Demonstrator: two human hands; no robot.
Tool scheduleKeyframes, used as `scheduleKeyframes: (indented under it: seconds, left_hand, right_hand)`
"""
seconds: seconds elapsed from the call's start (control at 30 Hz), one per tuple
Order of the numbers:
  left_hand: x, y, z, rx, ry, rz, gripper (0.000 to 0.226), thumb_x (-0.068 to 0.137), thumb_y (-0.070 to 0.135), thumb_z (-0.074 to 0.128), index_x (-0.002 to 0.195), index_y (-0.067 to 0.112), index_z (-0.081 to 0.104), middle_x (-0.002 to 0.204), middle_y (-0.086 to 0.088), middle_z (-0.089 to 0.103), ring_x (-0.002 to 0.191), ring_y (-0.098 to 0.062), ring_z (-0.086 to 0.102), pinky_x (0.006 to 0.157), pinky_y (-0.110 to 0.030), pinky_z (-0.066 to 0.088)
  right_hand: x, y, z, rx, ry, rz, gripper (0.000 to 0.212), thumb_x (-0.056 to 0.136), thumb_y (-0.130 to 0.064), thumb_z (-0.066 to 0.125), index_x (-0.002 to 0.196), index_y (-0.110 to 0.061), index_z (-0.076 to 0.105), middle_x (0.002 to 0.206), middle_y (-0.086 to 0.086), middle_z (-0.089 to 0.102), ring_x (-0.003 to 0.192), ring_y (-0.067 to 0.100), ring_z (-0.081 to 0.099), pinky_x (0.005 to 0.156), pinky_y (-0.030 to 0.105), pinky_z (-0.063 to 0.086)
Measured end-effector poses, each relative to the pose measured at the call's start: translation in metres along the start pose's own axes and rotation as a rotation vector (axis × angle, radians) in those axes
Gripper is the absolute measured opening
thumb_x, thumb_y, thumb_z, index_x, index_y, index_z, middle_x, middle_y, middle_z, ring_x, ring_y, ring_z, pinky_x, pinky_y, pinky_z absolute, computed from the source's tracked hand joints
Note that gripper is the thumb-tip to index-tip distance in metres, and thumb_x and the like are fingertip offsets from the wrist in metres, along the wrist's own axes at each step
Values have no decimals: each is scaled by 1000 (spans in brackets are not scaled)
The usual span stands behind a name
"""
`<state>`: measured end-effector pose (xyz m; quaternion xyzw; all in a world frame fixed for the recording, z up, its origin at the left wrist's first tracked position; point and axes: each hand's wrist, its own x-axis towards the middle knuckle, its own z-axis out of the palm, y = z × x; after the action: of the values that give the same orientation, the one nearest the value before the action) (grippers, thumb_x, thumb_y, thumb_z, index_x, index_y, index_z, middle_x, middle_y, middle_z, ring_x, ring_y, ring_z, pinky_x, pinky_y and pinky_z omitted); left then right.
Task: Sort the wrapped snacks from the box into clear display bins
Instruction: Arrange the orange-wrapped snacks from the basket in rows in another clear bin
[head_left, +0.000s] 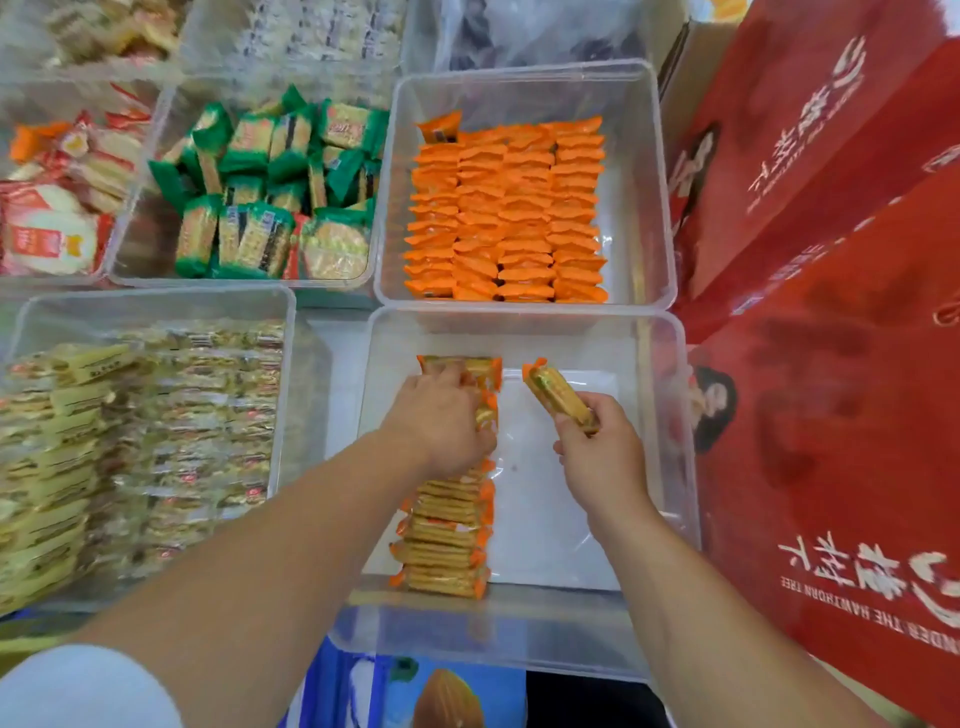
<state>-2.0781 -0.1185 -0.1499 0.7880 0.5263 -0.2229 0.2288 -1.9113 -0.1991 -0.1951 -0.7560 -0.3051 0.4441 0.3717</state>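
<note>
A clear bin (670, 467) in front of me holds one column of orange-edged cracker packs (447, 545) along its left side. My left hand (441, 415) lies palm-down on the far part of that column, its fingers closed over the packs there. My right hand (597, 447) hovers over the bin's bare floor, pinching a single cracker pack (558, 397) tilted toward the far left. The farthest pack of the column (483, 366) shows beyond my left fingers.
Behind this bin a second clear bin (644, 182) is packed with rows of orange packs. Bins of green packs (270, 192), yellowish packs (130, 441) and red-white packs (47, 228) stand to the left. Red printed bags (831, 364) crowd the right side.
</note>
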Motion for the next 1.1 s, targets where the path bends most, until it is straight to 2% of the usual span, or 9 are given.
scheduleKeyframes:
  seconds: [0.17,0.43,0.53,0.67,0.77,0.87,0.97,1.03,1.1]
  left_hand:
    - [-10,-8,10,-54,-56,-1,53,96,52,55,131,14,68,171,-12,14,150,-32,32,119,-46,33]
    - [-22,-14,22,-80,-84,33,55,95,50,55,131,10,67,173,-12,1,154,-31,24,118,-43,34]
    - [-25,-14,25,-104,-97,40,57,94,50,57,134,10,65,173,-10,-4,157,-31,13,119,-47,32]
    - [-27,-13,29,-138,-103,44,55,96,47,56,131,6,65,173,-13,-7,159,-32,7,120,-46,29]
    - [-31,-13,26,-137,-94,51,52,97,46,54,129,6,65,173,-15,-2,158,-33,9,123,-46,26]
    - [-42,-14,18,-113,60,62,49,95,45,55,125,8,67,171,-16,16,154,-33,22,124,-45,22]
    - [-66,-19,12,-198,359,62,39,91,40,58,107,7,71,164,-18,34,151,-36,30,125,-50,22]
    - [-81,-22,16,-282,521,11,30,90,37,62,93,7,68,162,-22,36,150,-41,32,123,-56,25]
    - [-95,-23,25,-397,538,-80,23,93,35,65,90,12,63,167,-21,25,153,-40,25,123,-53,23]
  right_hand:
    - [17,-11,15,43,29,53,10,91,-25,61,91,-35,61,85,-3,68,82,26,69,63,33,49]
    - [36,-29,59,-124,-1,19,12,94,-24,59,102,-22,68,88,-10,67,94,23,65,70,29,48]
    - [43,-32,74,-206,48,14,28,95,-23,63,121,-14,66,112,2,70,107,26,64,85,29,49]
    - [47,-29,89,-145,137,71,32,83,-28,78,105,-22,55,87,-6,62,88,26,68,67,29,49]
    - [48,-29,91,-27,182,185,49,71,-36,87,101,-24,50,94,-1,63,85,26,68,67,35,56]
    - [48,-29,87,-63,162,207,45,70,-47,87,88,-28,50,88,-7,63,82,18,65,63,30,51]
    - [44,-26,83,-40,111,147,34,79,-52,76,97,-28,59,88,-13,64,83,9,64,61,25,44]
    - [38,-24,81,-30,94,109,34,88,-49,67,111,-24,63,99,-10,67,94,12,64,71,28,48]
    - [33,-22,81,-55,65,76,37,95,-45,59,122,-21,63,115,-4,66,106,17,63,87,37,53]
